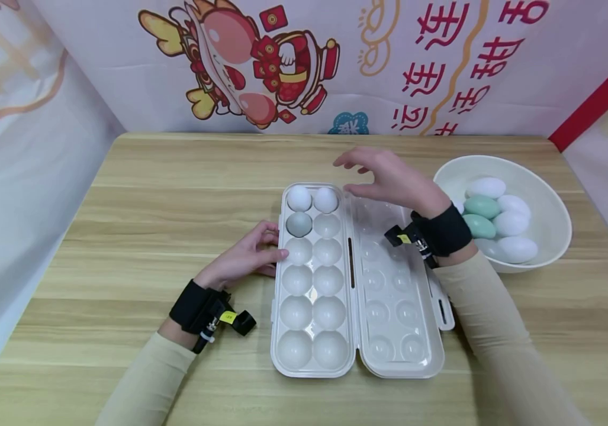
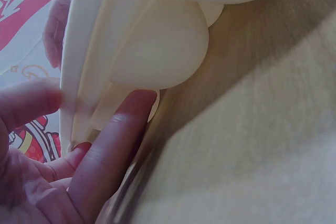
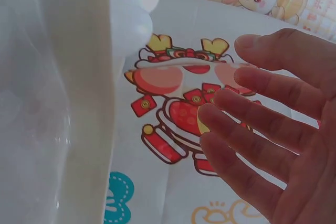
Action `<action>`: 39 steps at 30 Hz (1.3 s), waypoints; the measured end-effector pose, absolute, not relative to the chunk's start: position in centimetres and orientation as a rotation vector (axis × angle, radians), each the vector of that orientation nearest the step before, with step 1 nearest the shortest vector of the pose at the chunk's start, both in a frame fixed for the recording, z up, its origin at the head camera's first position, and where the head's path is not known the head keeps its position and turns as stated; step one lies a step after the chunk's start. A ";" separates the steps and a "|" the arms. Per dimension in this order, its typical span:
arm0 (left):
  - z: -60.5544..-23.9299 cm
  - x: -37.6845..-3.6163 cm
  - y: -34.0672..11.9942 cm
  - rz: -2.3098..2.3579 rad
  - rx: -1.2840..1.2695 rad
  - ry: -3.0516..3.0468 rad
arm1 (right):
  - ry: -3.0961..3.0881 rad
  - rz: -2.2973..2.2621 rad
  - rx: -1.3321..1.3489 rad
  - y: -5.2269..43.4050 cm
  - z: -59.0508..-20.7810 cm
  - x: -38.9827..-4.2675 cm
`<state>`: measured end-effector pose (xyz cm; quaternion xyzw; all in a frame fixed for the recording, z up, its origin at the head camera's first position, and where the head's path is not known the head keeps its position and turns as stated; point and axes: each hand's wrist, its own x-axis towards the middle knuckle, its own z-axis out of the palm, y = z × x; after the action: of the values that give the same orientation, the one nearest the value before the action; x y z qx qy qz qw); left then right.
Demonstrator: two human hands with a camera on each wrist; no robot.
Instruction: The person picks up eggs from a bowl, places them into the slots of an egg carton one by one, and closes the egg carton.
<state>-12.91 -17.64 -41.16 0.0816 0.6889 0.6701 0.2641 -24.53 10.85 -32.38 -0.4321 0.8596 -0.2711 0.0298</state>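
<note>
A white plastic egg carton (image 1: 311, 361) lies open on the wooden table, its clear lid (image 1: 396, 319) folded out to the right. Two white eggs (image 1: 299, 198) fill the far cups and a pale green egg (image 1: 299, 224) sits behind them on the left. My left hand (image 1: 250, 254) rests against the carton's left rim (image 2: 79, 77), fingers straight and touching it. My right hand (image 1: 383, 174) hovers above the lid's far end with spread fingers (image 3: 262, 129), holding nothing.
A white bowl (image 1: 543, 195) at the right holds several white and green eggs (image 1: 482, 207). A printed backdrop (image 1: 261, 65) walls the table at the back and sides. Bare table top (image 1: 149, 207) lies to the left.
</note>
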 end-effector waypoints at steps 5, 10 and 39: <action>-41.5 -12.9 -17.8 1.816 0.210 1.849 | 2.676 -0.875 -1.280 11.9 -31.9 -24.4; -41.6 -12.9 -18.1 1.840 0.212 1.818 | 2.693 -0.970 -1.248 13.1 -31.2 -24.2; -41.9 -13.5 -17.5 1.835 0.226 1.796 | 2.908 -1.404 -0.797 22.5 -28.2 -21.9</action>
<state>-13.54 -17.50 -41.87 0.0841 0.6693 0.6837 0.2783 -21.85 22.53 -28.20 -0.2387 0.8706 -0.4202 -0.0921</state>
